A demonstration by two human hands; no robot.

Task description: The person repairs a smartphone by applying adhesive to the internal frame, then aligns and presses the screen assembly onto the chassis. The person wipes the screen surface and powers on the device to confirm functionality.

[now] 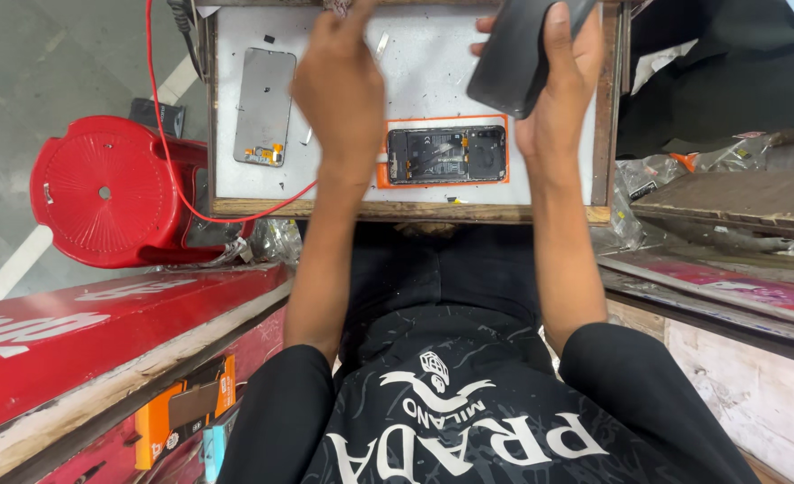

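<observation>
Black phone cover [515,56] in right hand [563,85] above wooden-rimmed tray [415,208]

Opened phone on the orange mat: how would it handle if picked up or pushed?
The opened black phone body looks stiff and flat, so it would likely slide rather than roll. Its exposed circuit parts suggest it is fragile if gripped on the face. The orange mat under it may add some grip. Probably light for its size.
</observation>
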